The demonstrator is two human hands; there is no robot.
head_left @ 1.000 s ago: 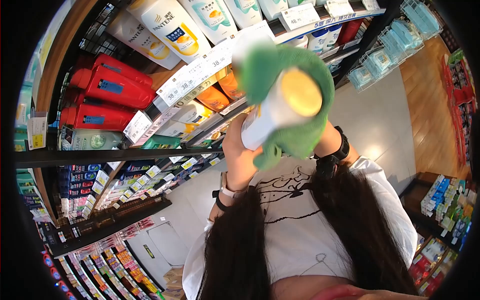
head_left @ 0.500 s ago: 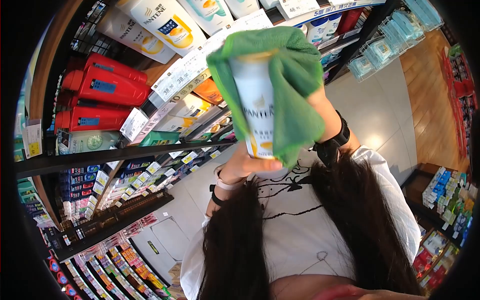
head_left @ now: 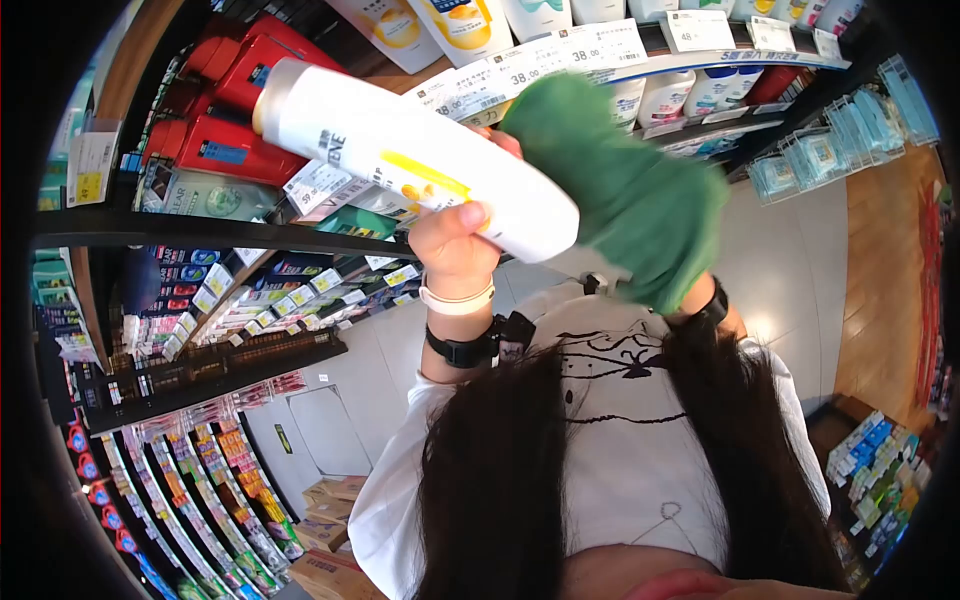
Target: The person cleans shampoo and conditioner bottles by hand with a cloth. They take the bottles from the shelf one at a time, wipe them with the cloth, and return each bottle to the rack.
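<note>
Black store shelves (head_left: 180, 228) go along the L side & over the top of the view, packed w/ lots of stuff. Grey tile floor (head_left: 375, 400) shows btw the shelves & the person, w/ brown wood floor (head_left: 880, 290) far off to the R. A white shirt (head_left: 620, 490) w/ thin black lines drawn on it is at the btm, & two long bunches of dark hair (head_left: 490, 470) lie over it.

Next biggest is the green cloth (head_left: 640, 200), up in the air nr the middle & a bit blurry. It's bunched over the R hand (head_left: 698, 296). Only a bit of skin nr the wrist shows, so can't tell how far apart those fingers are or how tight they hold.

The white bottle (head_left: 380, 150) is up in the air too, in front of the shelves, just L of the cloth. It tips: cap end up & L, nr some red bottles (head_left: 215, 148), other end down & R, by the cloth. Can't tell if bottle & cloth touch. It has a yellow pic on it.

The L hand (head_left: 455, 245) has hold of the bottle, curled snug round it past the middle, thumb on the front, most other fingers hidden behind.

Smaller still: price tags (head_left: 520, 75) on the shelf edge, a black band (head_left: 465, 352) & a pale band (head_left: 457, 300) on the L wrist.
</note>
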